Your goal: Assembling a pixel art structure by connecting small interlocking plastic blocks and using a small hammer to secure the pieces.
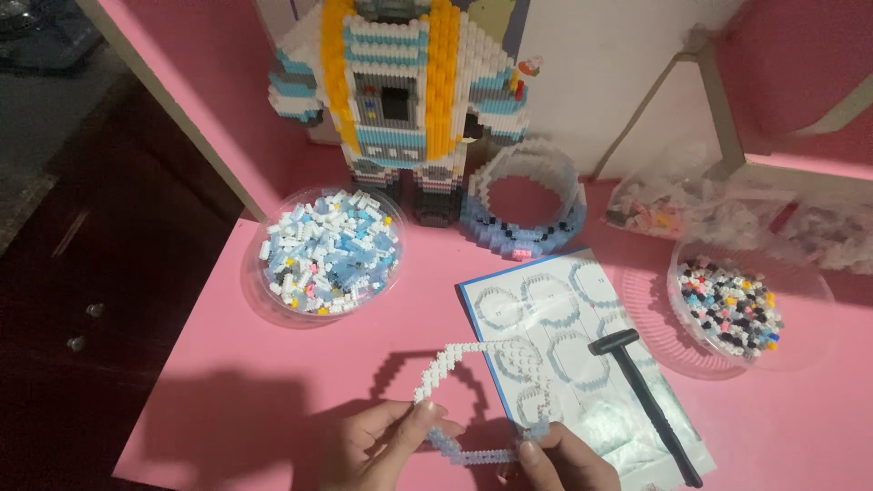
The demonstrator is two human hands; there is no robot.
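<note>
Both hands are on a thin ring of tiny building blocks (482,400), white along the top and pale blue along the bottom, held just above the pink table (273,382) at the near edge. The left hand (377,445) pinches the ring's left side between thumb and fingers, and the right hand (564,459) grips the lower right part, fingertips closed on the blue bricks. The ring partly overlaps the instruction sheet (582,336), which shows a bunch of ring-shaped build steps. A small black hammer-shaped tool (647,395) lies diagonally across that sheet.

Containers: to the left there's a clear round dish (264,300) heaped with mostly white and light blue micro bricks (329,250), a few pink and dark ones mixed in. On the right, another clear dish (809,336) holds a smaller pile of dark, multicoloured pieces (729,307). Behind it, clear plastic bags (727,205) with more pieces, contents too blurry to sort out.

At the back stands the big brick-built model (400,91), white with orange and blue stripes, and just beside it a taller finished ring section (523,205) in white, blue and pink.
</note>
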